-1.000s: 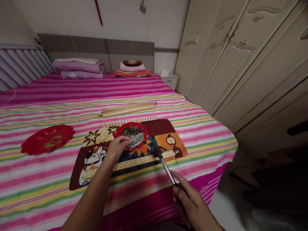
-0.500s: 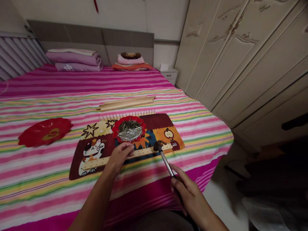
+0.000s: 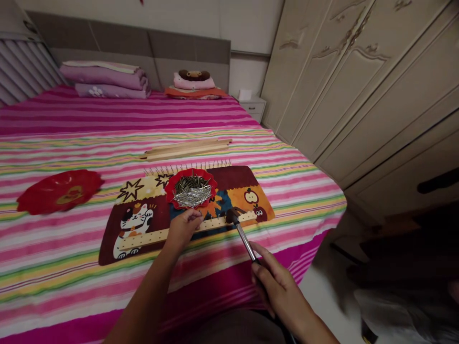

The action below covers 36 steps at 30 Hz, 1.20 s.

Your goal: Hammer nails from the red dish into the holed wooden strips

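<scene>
Left hand (image 3: 183, 230) had moved from red bowl (image 3: 169, 188) to wooden strip (image 3: 156, 237); its pinch was narrow, contents unclear; right hand (image 3: 278, 282) gripped hammer (image 3: 245, 240).

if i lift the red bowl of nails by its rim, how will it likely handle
The red bowl will probably feel heavy for its size, since metal nails fill it. The nails lie loose in a jumble, so a tilt could well spill some onto the mat.
</scene>
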{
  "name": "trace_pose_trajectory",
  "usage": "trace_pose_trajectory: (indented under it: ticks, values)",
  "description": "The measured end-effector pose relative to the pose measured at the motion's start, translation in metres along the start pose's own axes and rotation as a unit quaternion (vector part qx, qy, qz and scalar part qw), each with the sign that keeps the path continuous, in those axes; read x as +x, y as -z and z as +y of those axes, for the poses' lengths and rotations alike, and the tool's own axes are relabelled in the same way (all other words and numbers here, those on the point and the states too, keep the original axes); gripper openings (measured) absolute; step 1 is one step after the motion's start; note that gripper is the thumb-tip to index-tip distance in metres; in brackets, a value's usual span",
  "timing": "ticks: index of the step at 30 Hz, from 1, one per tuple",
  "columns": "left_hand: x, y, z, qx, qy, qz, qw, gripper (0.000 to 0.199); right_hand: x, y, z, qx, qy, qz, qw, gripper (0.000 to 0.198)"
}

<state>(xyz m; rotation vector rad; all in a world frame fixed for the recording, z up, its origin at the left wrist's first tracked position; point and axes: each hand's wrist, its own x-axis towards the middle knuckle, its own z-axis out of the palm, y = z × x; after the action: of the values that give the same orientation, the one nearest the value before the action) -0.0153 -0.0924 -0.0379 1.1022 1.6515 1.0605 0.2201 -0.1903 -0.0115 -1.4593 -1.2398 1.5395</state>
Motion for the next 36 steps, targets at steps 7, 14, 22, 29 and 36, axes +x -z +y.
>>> trace_pose_trajectory:
  ticks: [7,14,22,29,36]
  values:
    - [-0.003,-0.001,-0.002,0.098,-0.034,0.005,0.995,0.021,0.0,-0.001,-0.006,0.026,-0.042,-0.028,0.998,0.059]
    - [-0.007,-0.006,-0.018,0.199,-0.134,0.037,0.97,0.018,0.002,-0.01,-0.017,0.008,-0.006,-0.064,0.998,0.044]
    - [-0.005,-0.008,-0.023,0.217,-0.144,0.042,0.965,0.016,0.017,-0.025,-0.035,-0.09,0.103,-0.074,0.988,0.043]
    - [-0.004,-0.007,-0.027,0.238,-0.156,0.029,0.958,0.017,0.023,-0.029,-0.029,-0.048,0.05,-0.112,0.991,0.04]
    - [-0.003,0.0,-0.015,0.202,-0.136,0.032,0.969,0.015,0.004,-0.012,-0.03,0.033,-0.006,-0.043,0.999,0.047]
